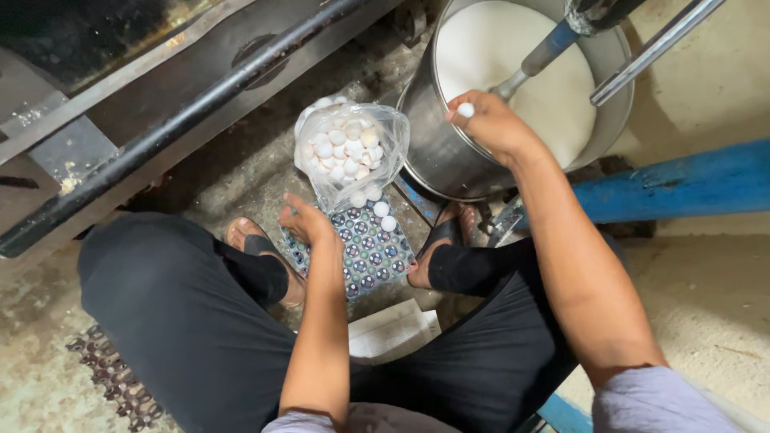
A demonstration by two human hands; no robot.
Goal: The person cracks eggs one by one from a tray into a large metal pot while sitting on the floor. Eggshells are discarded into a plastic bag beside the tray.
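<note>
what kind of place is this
Probably a small bakery or food workshop floor. A large steel mixing bowl holds white batter, the right hand holds a white egg over it, and a clear plastic bag of eggshells sits on a grey egg tray.

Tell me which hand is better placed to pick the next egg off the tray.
Left, probably. The left hand already rests at the egg tray beside the bag of eggs, near the loose eggs. The right hand holds an egg over the metal bowl.
</note>
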